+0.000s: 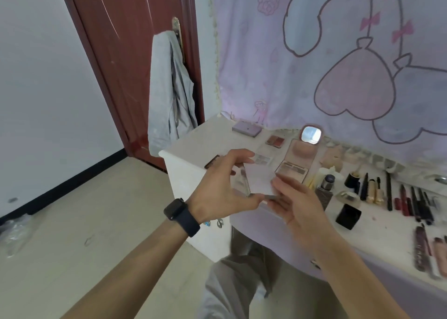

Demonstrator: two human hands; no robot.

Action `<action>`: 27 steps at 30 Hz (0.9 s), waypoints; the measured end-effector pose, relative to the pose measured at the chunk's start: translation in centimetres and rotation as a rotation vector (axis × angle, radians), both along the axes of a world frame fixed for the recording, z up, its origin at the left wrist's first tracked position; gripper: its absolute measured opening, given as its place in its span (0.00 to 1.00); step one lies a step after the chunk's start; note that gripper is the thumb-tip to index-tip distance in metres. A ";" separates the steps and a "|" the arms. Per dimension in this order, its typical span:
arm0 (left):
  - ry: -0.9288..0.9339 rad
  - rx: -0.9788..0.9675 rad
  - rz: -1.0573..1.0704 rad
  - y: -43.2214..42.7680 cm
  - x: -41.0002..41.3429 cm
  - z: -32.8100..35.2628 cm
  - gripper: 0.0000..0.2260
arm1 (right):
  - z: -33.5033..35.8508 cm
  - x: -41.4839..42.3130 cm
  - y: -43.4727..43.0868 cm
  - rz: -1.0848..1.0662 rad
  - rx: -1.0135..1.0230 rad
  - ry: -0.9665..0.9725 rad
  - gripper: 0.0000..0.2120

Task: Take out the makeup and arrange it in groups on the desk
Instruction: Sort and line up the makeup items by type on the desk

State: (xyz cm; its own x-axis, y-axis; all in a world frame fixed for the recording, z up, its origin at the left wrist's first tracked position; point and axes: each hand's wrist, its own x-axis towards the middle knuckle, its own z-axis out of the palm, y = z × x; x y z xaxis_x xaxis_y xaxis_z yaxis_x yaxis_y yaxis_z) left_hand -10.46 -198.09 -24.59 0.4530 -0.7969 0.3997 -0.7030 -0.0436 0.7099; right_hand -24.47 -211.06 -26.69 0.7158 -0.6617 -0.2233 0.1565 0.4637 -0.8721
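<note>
Two hands on white palette case [258, 178]: left hand [222, 192] grips its 9 o'clock edge, fingers curled round; right hand [297, 197] touches 4 o'clock corner, blurred, grip unclear.

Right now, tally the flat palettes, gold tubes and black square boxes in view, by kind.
Palettes lying on the desk: 5 (purple case, blush duo, clear palette, mirrored palette, dark palette)
Pale case held by left hand and right hand: 1
Gold tubes: 2
Black square box: 1
Total: 9
</note>
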 end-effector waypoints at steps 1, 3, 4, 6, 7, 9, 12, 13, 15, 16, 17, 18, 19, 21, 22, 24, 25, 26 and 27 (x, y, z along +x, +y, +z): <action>0.016 -0.017 0.014 -0.1 -0.5 -0.1 0.35 | -0.1 -0.4 0.0 0.022 0.108 -0.054 0.10; 0.115 -0.027 0.035 -0.5 -1.5 0.0 0.37 | -0.1 -1.0 0.2 0.098 0.280 -0.142 0.10; 0.156 -0.020 0.041 -0.6 -1.9 0.0 0.37 | -0.1 -1.2 0.3 0.131 0.327 -0.157 0.11; 0.162 -0.009 0.055 -0.9 -2.6 -0.1 0.36 | -0.4 -1.5 0.4 0.162 0.359 -0.173 0.14; 0.147 -0.003 0.060 -1.0 -2.8 0.0 0.35 | -0.6 -1.6 0.3 0.165 0.359 -0.178 0.16; 0.120 0.015 0.061 -1.0 -3.0 0.0 0.35 | -0.9 -1.8 0.1 0.160 0.339 -0.168 0.18; 0.085 0.048 0.062 -1.1 -3.3 0.0 0.35 | -1.4 -2.2 -0.6 0.174 0.284 -0.128 0.19; 0.074 0.052 0.062 -1.2 -3.3 0.1 0.33 | -1.5 -2.3 -0.8 0.191 0.244 -0.098 0.18; 0.029 0.066 0.061 -1.3 -3.3 0.1 0.30 | -1.4 -2.4 -1.1 0.226 0.118 -0.014 0.17; -0.020 0.087 0.054 -1.3 -3.2 0.2 0.30 | -1.2 -2.5 -1.2 0.243 0.047 0.026 0.17; -0.082 0.117 0.039 -1.3 -3.1 0.3 0.30 | -1.0 -2.7 -1.4 0.264 -0.030 0.055 0.17; -0.147 0.145 0.020 -1.4 -3.0 0.4 0.32 | -0.8 -2.8 -1.4 0.290 -0.112 0.074 0.19; -0.193 0.168 0.002 -1.4 -3.0 0.4 0.33 | -0.6 -2.9 -1.5 0.310 -0.197 0.092 0.21; -0.222 0.212 -0.025 -1.5 -3.1 0.5 0.35 | -0.2 -3.1 -1.7 0.313 -0.343 0.126 0.20; -0.208 0.227 -0.042 -1.5 -3.1 0.6 0.36 | -0.1 -3.1 -1.7 0.307 -0.395 0.125 0.15; -0.038 0.210 -0.090 -1.5 -3.2 0.6 0.35 | 0.2 -3.3 -1.7 0.287 -0.456 0.102 0.08; 0.123 0.172 -0.104 -1.4 -3.2 0.6 0.33 | 0.3 -3.3 -1.7 0.285 -0.489 0.097 0.08; 0.281 0.132 -0.112 -1.3 -3.3 0.7 0.31 | 0.3 -3.4 -1.7 0.293 -0.524 0.091 0.09; 0.409 0.106 -0.109 -1.2 -3.3 0.8 0.29 | 0.4 -3.4 -1.7 0.302 -0.559 0.084 0.10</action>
State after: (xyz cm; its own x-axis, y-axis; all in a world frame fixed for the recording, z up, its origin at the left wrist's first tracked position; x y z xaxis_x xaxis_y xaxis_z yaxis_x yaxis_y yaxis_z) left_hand -13.74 -199.32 -23.76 0.4680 -0.8757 0.1184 -0.3695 -0.0722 0.9264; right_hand -27.85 -212.74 -26.34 0.8840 -0.4662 0.0331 0.0103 -0.0513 -0.9986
